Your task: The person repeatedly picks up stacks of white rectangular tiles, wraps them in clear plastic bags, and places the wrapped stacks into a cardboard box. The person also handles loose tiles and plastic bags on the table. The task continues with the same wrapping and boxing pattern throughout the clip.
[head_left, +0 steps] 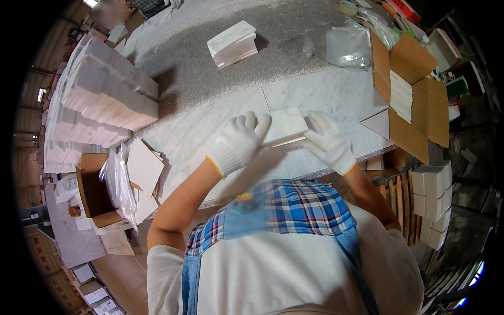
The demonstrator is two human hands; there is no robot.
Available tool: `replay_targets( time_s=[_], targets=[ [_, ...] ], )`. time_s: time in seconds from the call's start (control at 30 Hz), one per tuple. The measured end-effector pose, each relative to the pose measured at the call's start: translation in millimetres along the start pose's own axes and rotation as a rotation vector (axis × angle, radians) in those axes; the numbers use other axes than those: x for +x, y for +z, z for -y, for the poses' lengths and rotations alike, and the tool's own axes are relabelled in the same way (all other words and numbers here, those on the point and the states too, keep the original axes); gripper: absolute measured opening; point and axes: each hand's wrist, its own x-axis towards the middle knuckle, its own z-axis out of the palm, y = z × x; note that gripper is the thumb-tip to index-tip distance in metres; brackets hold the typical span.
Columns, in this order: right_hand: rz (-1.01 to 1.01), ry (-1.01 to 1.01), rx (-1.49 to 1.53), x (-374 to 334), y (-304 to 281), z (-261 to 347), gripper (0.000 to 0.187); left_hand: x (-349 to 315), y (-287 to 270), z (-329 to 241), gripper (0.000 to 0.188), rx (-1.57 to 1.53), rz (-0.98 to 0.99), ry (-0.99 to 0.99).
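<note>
Between my gloved hands is a small stack of white marble tiles (286,125), low over the marble-topped bench (210,139). A lower tile juts out slightly along the near side. My left hand (239,142) is closed at the left end of the stack, its fingers bent and pressed to the edge; its thumb is hidden. At the right end my right hand (332,143) holds the stack's edge, thumb by the near corner and fingers fairly straight. Both hands wear white knitted gloves.
Tall stacks of tiles (105,84) stand at the left. A smaller tile pile (232,44) sits farther back. An open carton (420,113) with tiles inside is at the right, beside clear plastic bags (348,46). Another carton (94,191) and loose white sheets (144,167) lie left.
</note>
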Motion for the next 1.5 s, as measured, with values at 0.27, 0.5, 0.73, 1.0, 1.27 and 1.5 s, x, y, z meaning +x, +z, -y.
replay_targets(
  time_s=[0.27,0.5,0.73,1.0,1.27,1.5],
  targets=[
    [-0.028,0.343,0.130,-30.7,2.3,-8.0,0.026,-6.7,2.7,-4.1,0.083,0.060,-0.073,0.036],
    [0.211,1.117,0.843,5.5,14.1,-3.3,0.057,-19.7,26.3,6.4,0.085,-0.230,-0.251,-0.101],
    [0.373,0.954,0.694,34.8,54.1,-8.5,0.077,-17.1,63.2,28.5,0.096,-1.315,0.173,-0.781],
    [0.415,0.945,0.652,29.7,45.5,6.0,0.072,-11.0,46.5,-2.4,0.068,-1.492,0.085,-0.713],
    [0.286,0.647,0.486,-20.1,40.7,23.4,0.095,-44.9,82.5,-33.2,0.117,-1.613,-0.203,-0.702],
    [0.563,0.817,0.738,2.4,26.7,0.0,0.132,-48.8,102.0,-29.3,0.130,-1.498,-0.199,-0.666]
  ],
)
